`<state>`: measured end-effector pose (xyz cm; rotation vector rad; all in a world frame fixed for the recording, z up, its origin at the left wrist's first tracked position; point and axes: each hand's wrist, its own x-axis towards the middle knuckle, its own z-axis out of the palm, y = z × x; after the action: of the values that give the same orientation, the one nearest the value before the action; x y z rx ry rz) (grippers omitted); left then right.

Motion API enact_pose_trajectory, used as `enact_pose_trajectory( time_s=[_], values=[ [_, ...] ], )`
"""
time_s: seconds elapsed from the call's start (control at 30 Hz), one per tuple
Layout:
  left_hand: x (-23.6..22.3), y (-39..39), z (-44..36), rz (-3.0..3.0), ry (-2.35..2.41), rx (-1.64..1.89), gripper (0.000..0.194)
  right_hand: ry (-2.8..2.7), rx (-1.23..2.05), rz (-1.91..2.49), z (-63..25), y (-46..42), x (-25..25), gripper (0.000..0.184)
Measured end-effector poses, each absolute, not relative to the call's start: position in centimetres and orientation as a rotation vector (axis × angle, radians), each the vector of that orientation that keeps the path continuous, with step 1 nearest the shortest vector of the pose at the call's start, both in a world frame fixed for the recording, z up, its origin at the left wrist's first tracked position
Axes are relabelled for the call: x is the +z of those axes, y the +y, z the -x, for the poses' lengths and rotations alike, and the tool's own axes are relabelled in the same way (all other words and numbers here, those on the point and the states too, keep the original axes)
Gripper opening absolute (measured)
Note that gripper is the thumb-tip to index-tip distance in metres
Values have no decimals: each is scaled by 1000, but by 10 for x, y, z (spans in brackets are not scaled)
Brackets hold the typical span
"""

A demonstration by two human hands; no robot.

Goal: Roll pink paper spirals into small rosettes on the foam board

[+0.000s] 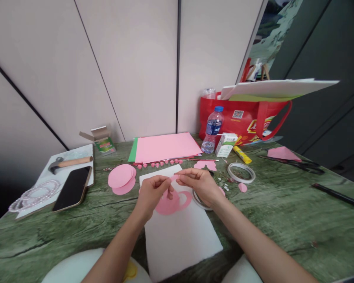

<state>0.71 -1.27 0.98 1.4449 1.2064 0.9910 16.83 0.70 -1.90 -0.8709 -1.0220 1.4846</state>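
Both my hands meet over a white sheet (pixel 179 236) on the green table. My left hand (pixel 152 193) and my right hand (pixel 201 184) pinch the two ends of a small pink paper piece (pixel 174 177) held between them. Just below the hands, pink cut-out paper shapes (pixel 172 203) lie on the white sheet. A roll of tape (pixel 198 200) lies partly hidden under my right wrist.
Pink paper circles (pixel 122 177), a black phone (pixel 73 188), a hammer (pixel 69 162) and beads (pixel 37 193) lie left. Pink card sheets (pixel 165 146), a water bottle (pixel 212 129), a red bag (pixel 244 118), a tape ring (pixel 241 173), a glue stick (pixel 242 155) and scissors (pixel 295 163) sit behind and right.
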Motion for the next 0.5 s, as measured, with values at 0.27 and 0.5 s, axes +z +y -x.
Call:
enact_pose_trajectory(
  time_s=[0.27,0.5],
  values=[
    [12,-13,-10,-1436,1199,974,21,-1009,1494,874,-169,7,-21,24],
    [10,-13,-10,-1441,1191,974,20,-1017,1486,891,-168,6,-19,24]
  ],
)
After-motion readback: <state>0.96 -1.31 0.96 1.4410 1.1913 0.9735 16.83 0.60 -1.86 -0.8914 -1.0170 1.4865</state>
